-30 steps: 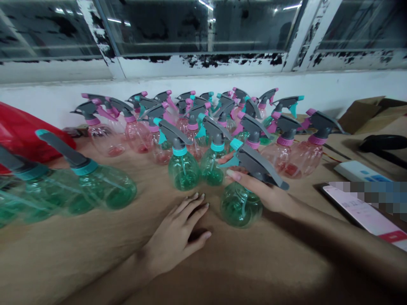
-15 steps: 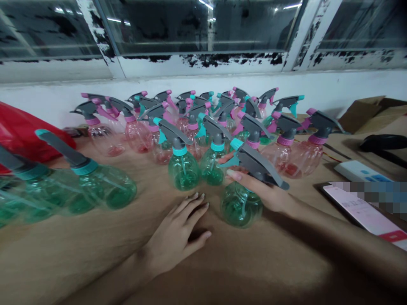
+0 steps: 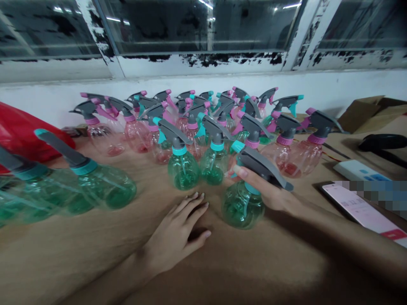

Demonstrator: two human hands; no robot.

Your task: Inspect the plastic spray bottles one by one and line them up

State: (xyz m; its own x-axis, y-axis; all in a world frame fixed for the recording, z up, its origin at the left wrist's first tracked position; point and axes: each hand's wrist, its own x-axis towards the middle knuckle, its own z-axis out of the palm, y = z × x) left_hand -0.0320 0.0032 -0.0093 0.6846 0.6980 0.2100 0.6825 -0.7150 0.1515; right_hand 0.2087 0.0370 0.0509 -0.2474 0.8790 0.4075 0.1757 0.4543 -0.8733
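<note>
My right hand (image 3: 265,186) is wrapped round the neck of a green spray bottle (image 3: 242,207) with a grey and teal trigger head. Its nozzle points to the left and away from me, and the bottle stands upright at the table. Flat on the brown tabletop (image 3: 165,284) rests my left hand (image 3: 173,235), fingers stretched out, holding nothing. Just beyond its fingertips are two more upright green spray bottles (image 3: 183,171). Part of my right fingers is hidden behind the trigger head.
Several pink spray bottles (image 3: 136,135) and some green ones crowd the back by the wall. More green bottles (image 3: 110,186) stand at the left, before a red bag (image 3: 28,135). A phone (image 3: 359,207), a white box (image 3: 359,169) and a cardboard box (image 3: 362,112) are at the right.
The bottle in my right hand has shifted very slightly to the right, and my right fingers have closed in nearer the trigger. My left hand stays in place.
</note>
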